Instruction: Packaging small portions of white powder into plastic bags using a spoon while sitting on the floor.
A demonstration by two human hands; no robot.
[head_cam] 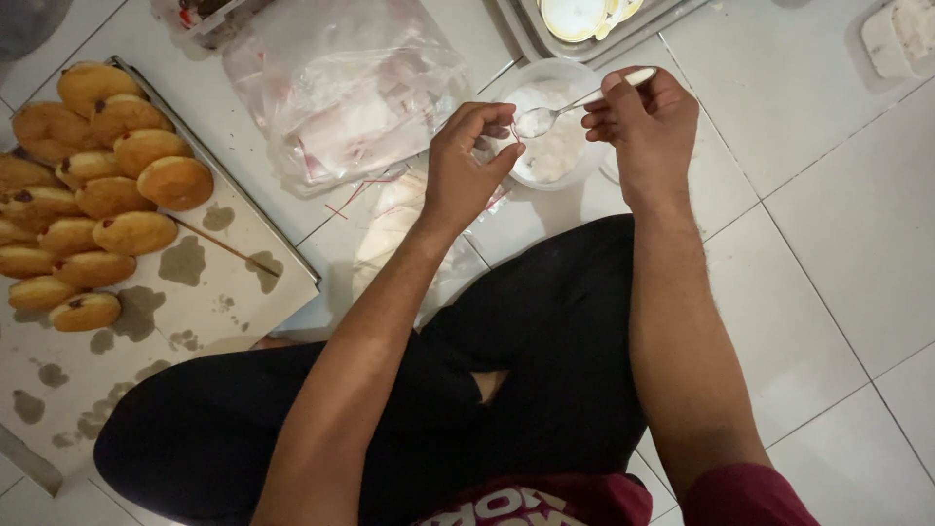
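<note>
Two hands at work over floor tiles: right hand (pixel 648 122) pinching a metal spoon (pixel 565 109) by its handle, fingers pressed together; left hand (pixel 467 161) with fingertips closed at the spoon's bowl, contents unclear. Spoon poised above white bowl (pixel 550 146) of pale powder. Likely risk: spillage onto tile from tilt. Crowded left by plastic bags (pixel 341 88) and bun tray (pixel 243 263); open floor rightward.
</note>
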